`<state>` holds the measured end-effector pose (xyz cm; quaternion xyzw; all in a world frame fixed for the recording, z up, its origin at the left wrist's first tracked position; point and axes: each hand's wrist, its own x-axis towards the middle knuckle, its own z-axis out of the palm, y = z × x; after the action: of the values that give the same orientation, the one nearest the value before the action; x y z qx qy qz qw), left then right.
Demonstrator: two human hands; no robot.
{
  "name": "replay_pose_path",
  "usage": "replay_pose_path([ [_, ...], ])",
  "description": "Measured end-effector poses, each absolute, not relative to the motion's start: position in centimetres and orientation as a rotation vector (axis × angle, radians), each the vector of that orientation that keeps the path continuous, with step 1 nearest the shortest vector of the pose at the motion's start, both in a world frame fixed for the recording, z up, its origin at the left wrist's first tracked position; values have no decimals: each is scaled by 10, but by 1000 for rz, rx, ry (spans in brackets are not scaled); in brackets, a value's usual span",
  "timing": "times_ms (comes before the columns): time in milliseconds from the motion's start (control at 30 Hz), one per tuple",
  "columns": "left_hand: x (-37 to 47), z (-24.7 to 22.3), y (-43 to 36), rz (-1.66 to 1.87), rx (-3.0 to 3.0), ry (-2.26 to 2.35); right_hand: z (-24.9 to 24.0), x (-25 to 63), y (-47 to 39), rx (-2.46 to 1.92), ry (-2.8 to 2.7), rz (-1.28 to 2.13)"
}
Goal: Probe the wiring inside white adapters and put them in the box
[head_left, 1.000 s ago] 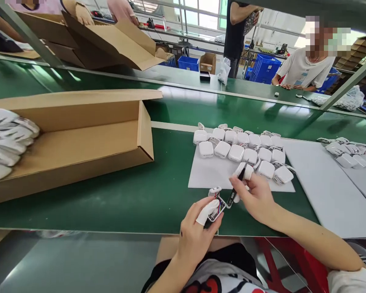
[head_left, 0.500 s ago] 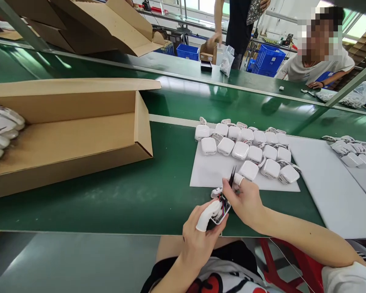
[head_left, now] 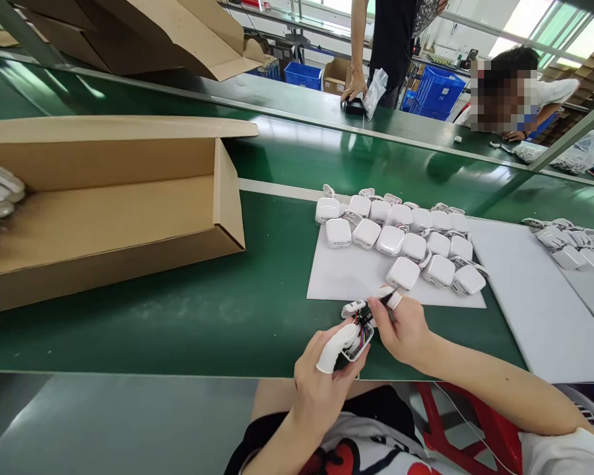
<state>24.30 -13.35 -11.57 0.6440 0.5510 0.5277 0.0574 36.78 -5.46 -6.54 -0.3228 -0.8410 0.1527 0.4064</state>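
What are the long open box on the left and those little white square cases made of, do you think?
The long open box looks like matte brown cardboard, given its folded flap and creased corners. The white square cases look like smooth, slightly glossy moulded plastic, judging by their rounded corners and soft sheen.

A factory workshop, folks, assembly in full swing!
Rows of white units [head_left: 391, 241] line the green table [head_left: 178, 330], cardboard box [head_left: 129, 218] alongside, blue crates [head_left: 438, 89] and workers beyond.
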Motion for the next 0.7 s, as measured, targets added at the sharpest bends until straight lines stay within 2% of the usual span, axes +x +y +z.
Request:
replay_pose_path([
  [100,244,-114,-134,1592,1974,1666,-67,367,-61,-950,-2093,522],
  [267,247,-116,-137,1599,1984,1680,-68,370,-66,-939,-2101,637],
  [500,247,-120,-139,1650,1994,1712,-71,369,-65,-657,-2203,380],
  [700,244,-112,-136,1557,1989,1692,-65,390,-51,-882,-1813,386],
])
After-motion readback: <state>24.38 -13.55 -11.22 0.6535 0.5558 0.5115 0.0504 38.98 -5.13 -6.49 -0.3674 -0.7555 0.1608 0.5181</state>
